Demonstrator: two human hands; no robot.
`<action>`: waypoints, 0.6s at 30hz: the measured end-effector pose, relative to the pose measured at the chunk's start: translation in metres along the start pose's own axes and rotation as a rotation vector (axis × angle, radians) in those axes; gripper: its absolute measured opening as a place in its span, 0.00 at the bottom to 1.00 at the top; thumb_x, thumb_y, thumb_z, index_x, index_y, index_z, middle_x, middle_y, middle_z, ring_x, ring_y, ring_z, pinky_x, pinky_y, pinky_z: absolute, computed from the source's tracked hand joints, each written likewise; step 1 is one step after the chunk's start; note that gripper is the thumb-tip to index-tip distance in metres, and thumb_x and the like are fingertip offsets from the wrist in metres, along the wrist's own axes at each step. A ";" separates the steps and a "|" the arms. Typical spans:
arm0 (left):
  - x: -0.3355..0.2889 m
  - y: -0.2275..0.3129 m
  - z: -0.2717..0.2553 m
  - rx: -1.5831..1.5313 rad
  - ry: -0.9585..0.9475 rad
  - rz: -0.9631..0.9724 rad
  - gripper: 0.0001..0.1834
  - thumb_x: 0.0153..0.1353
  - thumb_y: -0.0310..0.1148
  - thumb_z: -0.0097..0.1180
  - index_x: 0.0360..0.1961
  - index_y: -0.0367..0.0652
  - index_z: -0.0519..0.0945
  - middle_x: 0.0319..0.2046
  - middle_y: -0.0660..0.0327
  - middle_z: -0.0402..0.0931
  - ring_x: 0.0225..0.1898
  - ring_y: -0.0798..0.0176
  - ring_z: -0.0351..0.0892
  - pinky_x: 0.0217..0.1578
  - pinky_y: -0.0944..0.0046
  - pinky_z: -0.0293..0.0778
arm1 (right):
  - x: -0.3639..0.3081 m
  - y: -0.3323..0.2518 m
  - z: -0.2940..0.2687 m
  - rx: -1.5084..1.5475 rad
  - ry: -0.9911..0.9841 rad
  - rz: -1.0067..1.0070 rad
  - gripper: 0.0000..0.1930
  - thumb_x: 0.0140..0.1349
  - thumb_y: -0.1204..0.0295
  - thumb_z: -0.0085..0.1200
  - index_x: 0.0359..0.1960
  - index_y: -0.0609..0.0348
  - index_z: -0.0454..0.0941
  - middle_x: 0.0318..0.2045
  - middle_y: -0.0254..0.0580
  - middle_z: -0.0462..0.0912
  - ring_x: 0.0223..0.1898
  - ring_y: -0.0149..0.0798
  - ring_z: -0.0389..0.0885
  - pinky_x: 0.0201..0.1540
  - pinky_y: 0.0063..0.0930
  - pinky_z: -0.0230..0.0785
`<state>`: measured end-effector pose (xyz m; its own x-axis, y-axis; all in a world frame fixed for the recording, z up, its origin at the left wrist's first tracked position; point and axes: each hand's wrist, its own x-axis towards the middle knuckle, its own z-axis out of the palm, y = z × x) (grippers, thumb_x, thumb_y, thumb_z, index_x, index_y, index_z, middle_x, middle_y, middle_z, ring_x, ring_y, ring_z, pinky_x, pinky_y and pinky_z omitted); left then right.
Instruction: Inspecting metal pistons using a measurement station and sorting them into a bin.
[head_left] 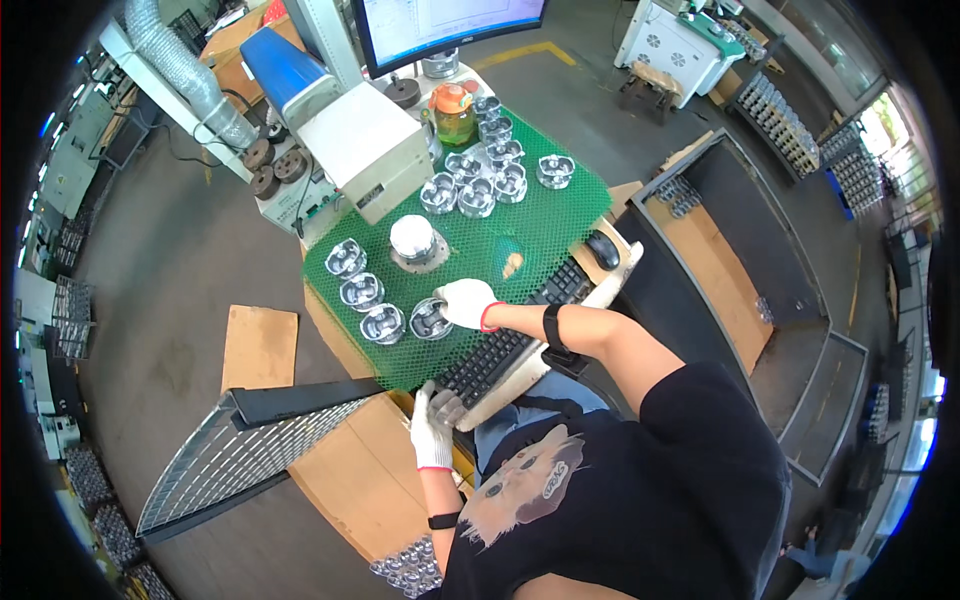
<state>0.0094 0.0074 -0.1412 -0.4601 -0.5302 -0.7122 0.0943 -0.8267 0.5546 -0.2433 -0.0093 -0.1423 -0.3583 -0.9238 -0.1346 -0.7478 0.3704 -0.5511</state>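
My right hand [467,303], in a white glove, is closed on the edge of a metal piston [430,321] at the front of the green mesh mat [468,244]. Left of it, other pistons [362,291] stand in a short row. Lower down, by the near end of the black keyboard [487,367], my gloved left hand [431,436] is closed beside a grey rounded piece, too blurred to name. A white-topped round fixture [412,238] sits behind the row. Several more pistons [477,196] are grouped at the back of the mat.
A boxy machine head [368,150] overhangs the mat's back left, near a monitor [450,28] and an orange-lidded jar [453,113]. A mouse [602,250] lies right of the keyboard. A dark cardboard-lined bin [725,270] stands right; a mesh-sided cart [260,455] stands left, with cardboard beside it.
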 end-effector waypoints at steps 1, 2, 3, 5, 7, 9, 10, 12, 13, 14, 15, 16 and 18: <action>0.002 -0.003 -0.008 -0.001 0.008 0.014 0.40 0.64 0.56 0.51 0.66 0.38 0.59 0.47 0.46 0.70 0.42 0.52 0.73 0.37 0.57 0.75 | 0.010 0.001 0.006 0.039 -0.008 0.022 0.13 0.53 0.62 0.50 0.33 0.56 0.81 0.31 0.53 0.83 0.37 0.55 0.82 0.42 0.48 0.72; 0.009 -0.010 -0.019 -0.024 -0.017 -0.009 0.39 0.64 0.55 0.51 0.66 0.38 0.59 0.48 0.46 0.70 0.43 0.51 0.73 0.37 0.57 0.75 | 0.017 0.005 0.012 0.090 -0.012 0.025 0.14 0.54 0.60 0.51 0.33 0.56 0.81 0.32 0.54 0.83 0.38 0.56 0.81 0.43 0.48 0.72; 0.011 -0.014 -0.029 -0.048 -0.040 -0.033 0.38 0.64 0.54 0.51 0.66 0.38 0.59 0.49 0.46 0.70 0.43 0.51 0.73 0.38 0.57 0.74 | 0.021 0.008 0.018 0.141 -0.020 0.027 0.15 0.54 0.59 0.51 0.34 0.56 0.81 0.32 0.54 0.83 0.38 0.56 0.81 0.43 0.48 0.72; 0.001 -0.015 -0.020 -0.039 0.024 -0.046 0.37 0.64 0.54 0.52 0.64 0.38 0.60 0.49 0.44 0.69 0.43 0.50 0.73 0.39 0.56 0.74 | 0.019 0.021 0.015 0.259 -0.049 0.008 0.22 0.56 0.51 0.52 0.41 0.57 0.81 0.38 0.57 0.82 0.43 0.56 0.80 0.48 0.45 0.71; -0.003 -0.024 -0.031 -0.050 0.049 -0.061 0.37 0.64 0.54 0.52 0.64 0.39 0.59 0.50 0.43 0.68 0.45 0.48 0.73 0.41 0.53 0.74 | 0.011 0.025 -0.016 0.313 -0.077 -0.021 0.24 0.57 0.50 0.51 0.44 0.56 0.81 0.40 0.56 0.82 0.44 0.55 0.81 0.49 0.44 0.71; -0.003 -0.033 -0.043 -0.082 0.080 -0.103 0.36 0.65 0.54 0.51 0.64 0.40 0.60 0.52 0.42 0.68 0.49 0.45 0.72 0.44 0.49 0.74 | 0.014 0.039 -0.072 0.130 -0.070 -0.067 0.24 0.57 0.50 0.52 0.46 0.55 0.80 0.40 0.54 0.83 0.43 0.54 0.81 0.49 0.44 0.71; -0.006 -0.030 -0.036 -0.057 0.107 -0.114 0.36 0.65 0.53 0.51 0.64 0.39 0.60 0.53 0.42 0.69 0.50 0.44 0.73 0.47 0.47 0.74 | 0.018 0.056 -0.096 0.001 0.057 -0.056 0.23 0.56 0.51 0.53 0.45 0.56 0.80 0.38 0.54 0.82 0.41 0.54 0.81 0.47 0.44 0.71; -0.005 -0.023 -0.024 -0.028 0.111 -0.102 0.35 0.65 0.53 0.51 0.64 0.38 0.61 0.52 0.42 0.69 0.49 0.44 0.73 0.46 0.48 0.74 | 0.033 0.096 -0.135 -0.231 0.257 -0.029 0.21 0.53 0.55 0.57 0.43 0.57 0.79 0.34 0.54 0.81 0.38 0.52 0.81 0.45 0.44 0.72; -0.002 -0.021 -0.019 0.004 0.114 -0.104 0.35 0.65 0.52 0.51 0.64 0.38 0.61 0.52 0.42 0.70 0.48 0.45 0.74 0.46 0.48 0.74 | 0.038 0.116 -0.149 -0.335 0.328 -0.012 0.20 0.51 0.57 0.59 0.42 0.58 0.78 0.32 0.54 0.81 0.37 0.51 0.80 0.44 0.44 0.71; 0.003 -0.018 -0.011 -0.023 0.122 -0.094 0.34 0.65 0.50 0.52 0.63 0.37 0.61 0.50 0.42 0.71 0.46 0.46 0.75 0.44 0.50 0.75 | 0.042 0.143 -0.150 -0.421 0.370 -0.136 0.17 0.51 0.61 0.58 0.40 0.57 0.78 0.31 0.51 0.80 0.38 0.50 0.80 0.43 0.44 0.71; 0.010 -0.013 -0.004 -0.034 0.129 -0.084 0.34 0.65 0.50 0.52 0.63 0.37 0.61 0.50 0.42 0.71 0.46 0.46 0.75 0.44 0.50 0.75 | 0.046 0.168 -0.145 -0.506 0.409 -0.256 0.15 0.51 0.65 0.58 0.39 0.56 0.77 0.30 0.49 0.80 0.38 0.49 0.80 0.42 0.43 0.70; 0.017 -0.009 0.002 -0.015 0.096 -0.077 0.34 0.65 0.49 0.52 0.64 0.37 0.61 0.49 0.42 0.71 0.45 0.47 0.76 0.43 0.51 0.76 | 0.050 0.182 -0.140 -0.503 0.402 -0.274 0.15 0.51 0.65 0.58 0.39 0.56 0.77 0.30 0.49 0.80 0.38 0.49 0.80 0.42 0.43 0.70; 0.028 -0.002 0.010 -0.001 0.022 -0.054 0.32 0.65 0.46 0.53 0.63 0.38 0.62 0.47 0.45 0.74 0.42 0.49 0.78 0.42 0.51 0.77 | 0.055 0.197 -0.132 -0.666 0.281 -0.380 0.10 0.52 0.70 0.54 0.37 0.55 0.79 0.30 0.45 0.81 0.41 0.48 0.79 0.41 0.44 0.69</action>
<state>-0.0125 -0.0041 -0.1584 -0.4453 -0.4887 -0.7502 0.0704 -0.8544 0.5148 -0.4839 0.0253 -0.1491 -0.0735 -0.9720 0.2231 -0.9902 0.0977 0.0994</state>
